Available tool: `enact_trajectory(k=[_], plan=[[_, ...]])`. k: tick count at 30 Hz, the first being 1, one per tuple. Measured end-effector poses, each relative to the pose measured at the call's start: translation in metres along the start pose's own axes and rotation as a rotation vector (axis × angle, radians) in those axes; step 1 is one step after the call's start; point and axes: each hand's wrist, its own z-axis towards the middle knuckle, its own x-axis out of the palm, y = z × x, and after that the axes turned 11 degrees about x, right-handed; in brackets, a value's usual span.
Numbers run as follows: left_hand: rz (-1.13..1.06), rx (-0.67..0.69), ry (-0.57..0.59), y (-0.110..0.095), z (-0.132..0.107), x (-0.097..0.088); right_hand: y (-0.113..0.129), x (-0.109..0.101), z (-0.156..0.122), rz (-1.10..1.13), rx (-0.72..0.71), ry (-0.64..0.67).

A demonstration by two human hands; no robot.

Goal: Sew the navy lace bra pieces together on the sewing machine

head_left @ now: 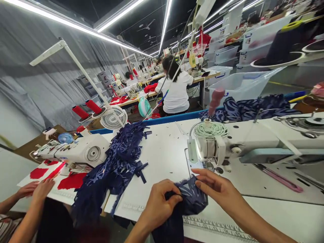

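Pinching a navy patterned piece [193, 199] with a scalloped lace edge, the left hand [164, 199] has thumb and forefinger pressed together on the fabric. The right hand [215, 187] is at the piece's other side, its thumb against the lace edge and its forefinger stretched out apart from the thumb; whether the fingers behind grip the cloth, I cannot tell. The piece is near the front edge of the bench [162, 148], just before the needle end of a white sewing machine [211, 146], and its plain dark part runs down past that edge, beside a printed ruler strip [220, 229]. A coil of pale green cord [212, 129] sits on the machine head, and a pink tool [280, 179] lies under the arm. Along the bench's left edge, a heap of navy strips [121, 152] spills down over the front left corner. Beyond it, a co-worker's hands [43, 192] rest by red pieces [71, 181] at a neighbouring machine [88, 152].
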Motion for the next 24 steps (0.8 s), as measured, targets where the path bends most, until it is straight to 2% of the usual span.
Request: enact_trajectory(k=[3, 8, 12, 15, 20, 24], plan=[[-0.009, -0.026, 0.052, -0.004, 0.006, 0.002, -0.002, -0.001, -0.004, 0.109, 0.019, 0.077], [-0.172, -0.084, 0.023, -0.007, 0.013, 0.017, -0.004, 0.007, -0.009, 0.165, 0.059, 0.088], [-0.147, -0.150, -0.009, -0.006, 0.018, 0.028, -0.006, 0.009, -0.009, 0.145, 0.070, 0.044], [-0.093, -0.159, -0.012, -0.005, 0.019, 0.029, -0.005, 0.005, -0.010, 0.119, 0.087, 0.022], [-0.099, -0.076, -0.004, -0.006, 0.014, 0.033, -0.011, 0.000, -0.013, 0.135, 0.107, 0.016], [0.149, 0.193, -0.029, 0.000, 0.010, 0.051, -0.025, 0.004, -0.020, 0.142, 0.073, -0.043]])
